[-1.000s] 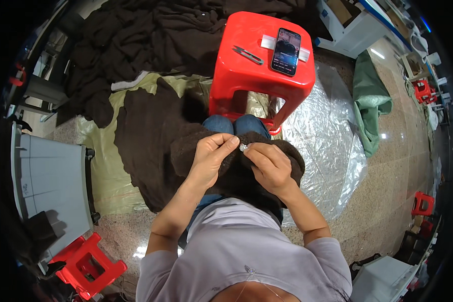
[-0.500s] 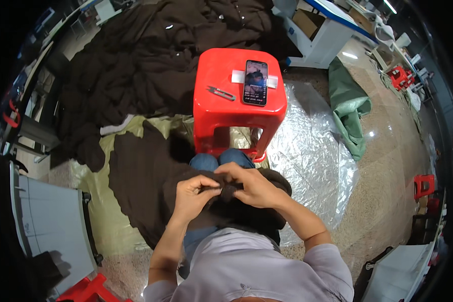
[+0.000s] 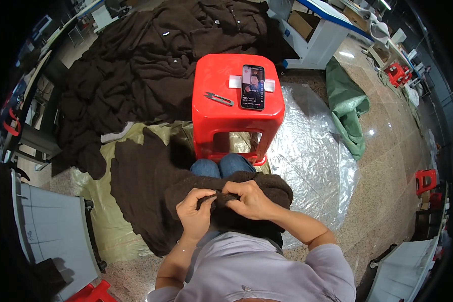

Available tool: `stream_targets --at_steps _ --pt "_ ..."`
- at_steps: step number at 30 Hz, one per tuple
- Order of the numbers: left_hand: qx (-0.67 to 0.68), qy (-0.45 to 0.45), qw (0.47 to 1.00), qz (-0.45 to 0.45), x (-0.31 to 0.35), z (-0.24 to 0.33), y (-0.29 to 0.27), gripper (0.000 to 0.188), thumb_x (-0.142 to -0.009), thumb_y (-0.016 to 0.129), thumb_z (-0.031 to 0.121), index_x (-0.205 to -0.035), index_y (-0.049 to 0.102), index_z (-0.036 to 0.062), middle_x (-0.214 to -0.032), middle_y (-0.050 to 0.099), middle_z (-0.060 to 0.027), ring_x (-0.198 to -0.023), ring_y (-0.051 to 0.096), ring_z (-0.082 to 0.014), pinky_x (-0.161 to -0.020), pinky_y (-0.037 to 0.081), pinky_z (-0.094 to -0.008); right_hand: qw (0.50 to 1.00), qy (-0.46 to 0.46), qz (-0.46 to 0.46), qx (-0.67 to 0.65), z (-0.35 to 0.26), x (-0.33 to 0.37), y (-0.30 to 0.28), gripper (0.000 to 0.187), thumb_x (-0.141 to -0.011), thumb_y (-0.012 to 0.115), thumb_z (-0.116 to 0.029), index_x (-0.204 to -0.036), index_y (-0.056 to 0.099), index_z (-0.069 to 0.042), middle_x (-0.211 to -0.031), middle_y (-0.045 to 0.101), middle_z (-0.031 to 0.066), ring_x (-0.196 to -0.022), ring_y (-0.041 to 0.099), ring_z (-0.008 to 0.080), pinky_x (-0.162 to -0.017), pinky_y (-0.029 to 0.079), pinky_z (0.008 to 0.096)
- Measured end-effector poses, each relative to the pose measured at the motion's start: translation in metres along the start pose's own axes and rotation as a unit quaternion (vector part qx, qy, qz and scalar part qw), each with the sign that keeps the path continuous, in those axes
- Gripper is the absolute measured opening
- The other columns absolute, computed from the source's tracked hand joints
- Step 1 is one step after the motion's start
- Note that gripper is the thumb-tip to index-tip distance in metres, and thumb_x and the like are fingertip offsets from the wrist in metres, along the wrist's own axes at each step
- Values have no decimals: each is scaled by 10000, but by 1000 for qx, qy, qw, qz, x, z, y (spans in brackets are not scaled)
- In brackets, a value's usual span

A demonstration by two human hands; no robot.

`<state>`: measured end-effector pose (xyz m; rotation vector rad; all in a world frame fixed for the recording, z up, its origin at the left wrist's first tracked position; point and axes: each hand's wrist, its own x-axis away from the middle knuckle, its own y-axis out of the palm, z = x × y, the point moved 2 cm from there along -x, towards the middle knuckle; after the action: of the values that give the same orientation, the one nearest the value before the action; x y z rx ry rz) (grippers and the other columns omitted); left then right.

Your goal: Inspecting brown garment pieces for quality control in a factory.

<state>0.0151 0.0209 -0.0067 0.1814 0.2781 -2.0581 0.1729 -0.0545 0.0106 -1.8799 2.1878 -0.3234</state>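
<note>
A dark brown knitted fabric piece lies across my lap and spills to the left onto the plastic sheet. Over my lap, my left hand pinches a fold of it between thumb and fingers. Close by on the right, my right hand grips the same fabric, with a short bunched stretch showing between the two hands. Just past my knees stands a red plastic stool. Thread snips rest on its top, left of a phone with a lit screen, propped on a white piece.
A large heap of dark brown fabric fills the floor beyond. Clear plastic sheeting and a folded green sheet lie to the right. Grey bins stand at the left and lower right. A white-and-blue table is at the back.
Both hands keep hold of the fabric; the right hand has shifted slightly down and its fingers have closed in more. The fabric is raised and bunched between them. The phone's picture has changed.
</note>
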Motion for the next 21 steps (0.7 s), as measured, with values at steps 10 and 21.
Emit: stream_targets --at_steps 10,21 --pt "103 -94 967 -213 -20 -5 -11 175 -774 666 -167 -875 665 -25 -863 665 -68 -810 624 -117 -725 502 -234 984 -47 -171 31 -6 -3 -19 187 -754 584 -31 -933 558 16 -668 556 222 -643 583 401 -600 438 447" --pt "-17 101 994 -25 -8 12 4 189 -772 629 -195 -859 637 -27 -803 658 -90 -727 618 -132 -657 494 -237 974 -162 129 93 -8 7 11 169 -703 670 -25 -698 502 -5 -598 484 150 -501 532 319 -466 425 373"
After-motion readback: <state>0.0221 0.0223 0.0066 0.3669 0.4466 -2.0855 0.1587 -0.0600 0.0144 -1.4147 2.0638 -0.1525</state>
